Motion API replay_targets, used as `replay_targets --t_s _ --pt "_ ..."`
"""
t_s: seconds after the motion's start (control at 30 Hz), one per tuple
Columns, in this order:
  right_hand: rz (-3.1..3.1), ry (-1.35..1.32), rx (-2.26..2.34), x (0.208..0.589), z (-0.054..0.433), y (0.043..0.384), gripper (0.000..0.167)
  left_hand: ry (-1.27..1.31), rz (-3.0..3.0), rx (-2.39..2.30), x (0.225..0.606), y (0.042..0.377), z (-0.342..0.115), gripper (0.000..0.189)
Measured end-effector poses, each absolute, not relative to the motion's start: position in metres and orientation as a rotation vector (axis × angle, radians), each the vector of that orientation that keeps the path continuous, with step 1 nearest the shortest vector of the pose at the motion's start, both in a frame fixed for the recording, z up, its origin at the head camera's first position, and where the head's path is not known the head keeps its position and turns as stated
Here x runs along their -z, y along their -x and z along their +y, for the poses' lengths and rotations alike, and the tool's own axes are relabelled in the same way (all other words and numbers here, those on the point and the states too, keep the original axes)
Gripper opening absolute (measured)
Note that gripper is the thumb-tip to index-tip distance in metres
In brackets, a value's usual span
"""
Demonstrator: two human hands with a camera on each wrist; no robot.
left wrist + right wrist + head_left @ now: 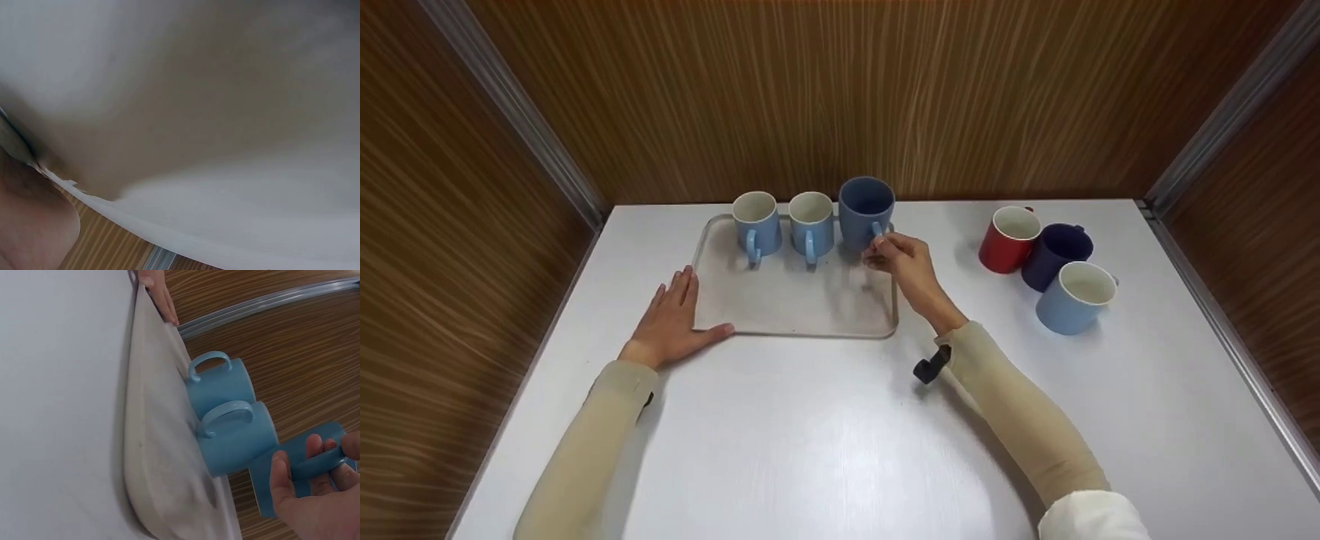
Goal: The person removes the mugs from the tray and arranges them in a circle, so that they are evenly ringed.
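My right hand [911, 274] pinches the handle of a grey-blue mug [864, 214], dark blue inside, at the back right of a pale tray [787, 332]. In the right wrist view, fingers and thumb close on the handle of this mug [261, 486], which appears raised off the tray. To its left, two light-blue mugs [763, 232] [817, 238] stand upright on the tray, handles facing me. My left hand [669, 322] lies with straight fingers along the tray's left edge, thumb on its front edge. The left wrist view shows mostly blurred white surface.
Right of the tray, a red mug [1001, 251], a dark purple mug [1042, 262] and another light-blue mug [1065, 309] stand close together on the white table [810, 435]. Wood-patterned panels [825, 97] rise behind the table and at both sides.
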State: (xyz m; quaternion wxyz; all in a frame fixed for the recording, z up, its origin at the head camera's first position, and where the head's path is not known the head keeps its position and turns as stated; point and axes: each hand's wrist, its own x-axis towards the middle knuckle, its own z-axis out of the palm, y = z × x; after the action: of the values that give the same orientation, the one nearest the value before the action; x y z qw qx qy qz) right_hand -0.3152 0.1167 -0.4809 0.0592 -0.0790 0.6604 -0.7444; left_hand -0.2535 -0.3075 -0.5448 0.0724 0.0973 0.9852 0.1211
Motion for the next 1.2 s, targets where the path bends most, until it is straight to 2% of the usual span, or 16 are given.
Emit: replay_targets --t_s 0.33,0.87,1.1,1.2 --pt "2.058 0.244 2.193 0.463 0.149 0.305 0.036 -0.292 2.95 -0.388 0.545 0.253 -0.306 0.131" --pt "2.233 0.201 2.042 0.465 0.214 0.299 0.053 -0.289 2.95 -0.373 0.544 0.252 -0.308 0.129" --pt "2.191 0.179 2.129 0.475 0.241 0.292 0.032 -0.295 2.942 -0.382 0.544 0.252 -0.306 0.13" --pt "2.181 0.182 2.163 0.479 0.249 0.291 0.029 -0.295 2.944 -0.386 0.543 0.252 -0.307 0.131"
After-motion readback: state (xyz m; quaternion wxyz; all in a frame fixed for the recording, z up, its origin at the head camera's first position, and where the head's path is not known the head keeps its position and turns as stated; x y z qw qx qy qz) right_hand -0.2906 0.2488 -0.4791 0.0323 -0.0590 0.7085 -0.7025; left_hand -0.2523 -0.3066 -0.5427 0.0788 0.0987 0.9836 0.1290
